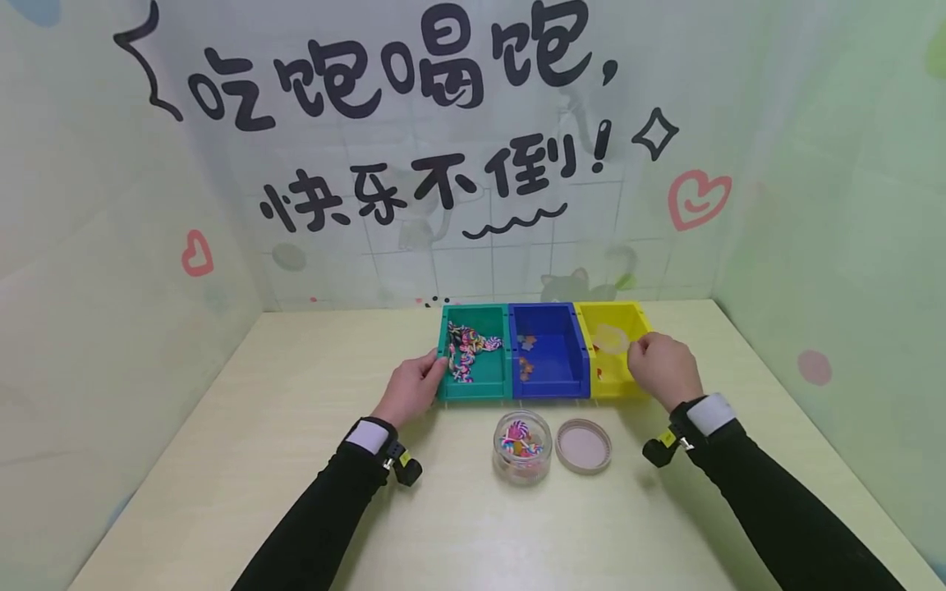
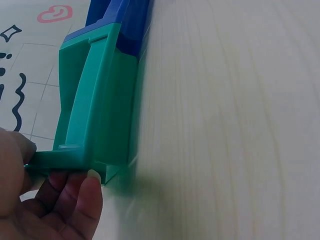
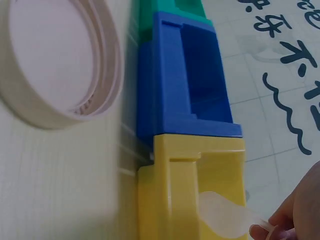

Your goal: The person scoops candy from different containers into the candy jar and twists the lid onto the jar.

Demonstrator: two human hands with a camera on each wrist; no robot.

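Observation:
My left hand [image 1: 410, 387] grips the left side wall of the green bin [image 1: 488, 379], thumb on one side and fingers curled on the other in the left wrist view. Striped candy-like pieces [image 1: 466, 349] lie in that bin. My right hand [image 1: 667, 371], over the right side of the yellow bin [image 1: 610, 382], pinches the handle of a translucent spoon [image 3: 225, 215]. The spoon's bowl is inside the yellow bin, where a few small red bits show. Between these two bins, the blue bin [image 1: 554, 361] holds small brown pieces [image 1: 526, 368] on its left.
In front of the bins stands an uncapped clear jar [image 1: 521, 469] with colourful pieces inside. Its pinkish lid [image 1: 584, 447] lies just right of it on the pale wooden table [image 1: 332, 353]. A printed wall sheet [image 1: 429, 271] rises behind the bins.

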